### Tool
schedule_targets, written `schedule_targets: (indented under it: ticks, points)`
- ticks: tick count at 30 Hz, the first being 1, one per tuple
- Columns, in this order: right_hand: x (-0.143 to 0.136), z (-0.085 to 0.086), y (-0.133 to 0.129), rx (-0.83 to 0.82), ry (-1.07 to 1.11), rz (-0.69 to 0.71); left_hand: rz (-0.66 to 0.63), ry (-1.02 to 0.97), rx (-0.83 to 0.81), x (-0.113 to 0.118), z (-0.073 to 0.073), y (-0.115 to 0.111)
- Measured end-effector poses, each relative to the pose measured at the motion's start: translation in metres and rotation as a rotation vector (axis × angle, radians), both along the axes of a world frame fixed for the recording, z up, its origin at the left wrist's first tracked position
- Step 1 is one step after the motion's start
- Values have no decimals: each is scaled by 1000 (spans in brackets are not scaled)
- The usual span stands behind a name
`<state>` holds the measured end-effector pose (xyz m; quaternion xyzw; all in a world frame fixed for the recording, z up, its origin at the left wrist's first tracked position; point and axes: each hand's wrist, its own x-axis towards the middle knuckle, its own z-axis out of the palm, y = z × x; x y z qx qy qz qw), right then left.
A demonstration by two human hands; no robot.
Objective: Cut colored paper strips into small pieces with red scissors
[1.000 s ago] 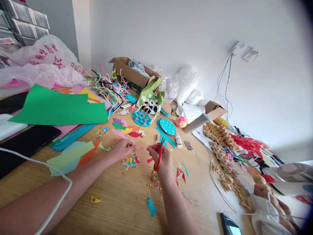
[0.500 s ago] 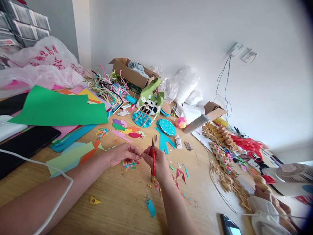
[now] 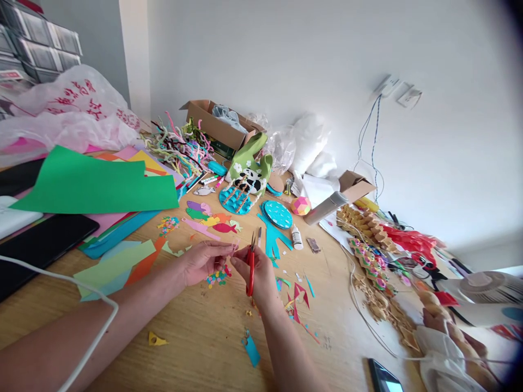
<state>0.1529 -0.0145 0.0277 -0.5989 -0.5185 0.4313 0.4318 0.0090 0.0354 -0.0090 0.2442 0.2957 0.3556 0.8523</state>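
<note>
My left hand pinches a small pinkish scrap of paper between thumb and fingertips, above the table. Close beside it, my right hand is closed around red-handled scissors, their blades pointing up and away from me. The right thumb and fingertip come near the scrap; whether they touch it I cannot tell. Just below my hands lies a small heap of colourful paper dots. Ahead are cut paper fish and a pink paper strip.
Green card and other coloured sheets cover the left side. A white cable crosses over my left forearm. Red paper offcuts lie right of my right hand. Behind stand a green panda bag, a glue bottle and a grey cylinder.
My left hand has turned, its fingers straighter, and the pinkish scrap shows more clearly. My right hand has shifted slightly left with the scissors. The whole view has moved a little.
</note>
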Motion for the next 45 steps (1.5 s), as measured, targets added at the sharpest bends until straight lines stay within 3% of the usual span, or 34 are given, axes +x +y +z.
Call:
schedule_targets:
  ticks: [10, 13, 15, 18, 21, 23, 28, 39, 42, 45]
  points:
    - [-1, 0, 1, 57, 15, -57, -57, 9, 19, 3, -1, -5]
    - [1, 1, 1, 66, -17, -67, 16, 71, 102, 4, -4, -3]
    - [3, 0, 1, 49, -42, -72, 130, 170, 223, 4, -4, -2]
    - [6, -3, 2, -2, -111, -6, 270, 381, 584, 2, -1, -3]
    - [7, -7, 2, -41, -184, 84, 249, 563, 959, 1, 4, -5]
    - [7, -9, 2, -46, -203, 96, 203, 646, 1042, 1, 5, -6]
    - [9, -7, 3, -30, -219, 39, 186, 687, 1023, 1, 2, -6]
    - [8, -9, 4, 60, -153, -5, 29, 574, 786, 4, -2, -6]
    - [7, -5, 2, 91, -188, -40, -12, 572, 764, 4, -4, -5]
    - [8, 2, -2, 123, -207, -90, -20, 497, 639, 4, -2, -4]
